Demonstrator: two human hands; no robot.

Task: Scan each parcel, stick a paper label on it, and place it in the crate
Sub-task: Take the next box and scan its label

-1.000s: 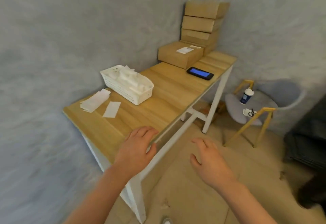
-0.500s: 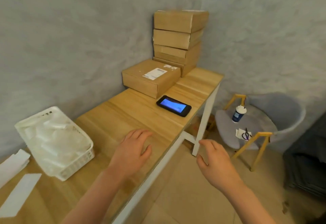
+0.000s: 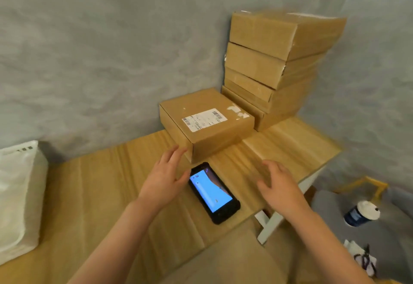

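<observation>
both hands hover open and empty over the table (image 3: 290, 145). the left hand (image 3: 164, 183) has its fingers spread just short of the near corner of the single parcel (image 3: 206, 125), and the right hand (image 3: 279, 187) is held palm-in above the front edge, not touching anything. the parcel lies flat toward the back edge, against the wall, with its printed label facing up. just beside it, in the far right corner, stands the stack of parcels (image 3: 274, 64). the handheld scanner (image 3: 213, 192) lies screen-up between the two hands, close to the front edge.

the risks look modest but real — the left thumb is almost on the scanner, so a reach for the parcel could nudge the device toward the front edge and off it. the stack sits unevenly, its boxes offset, and dragging the single parcel sideways could brush its base. the white crate (image 3: 20, 194) sits at the left end, well apart, so a one-handed carry might let the parcel tip.
</observation>
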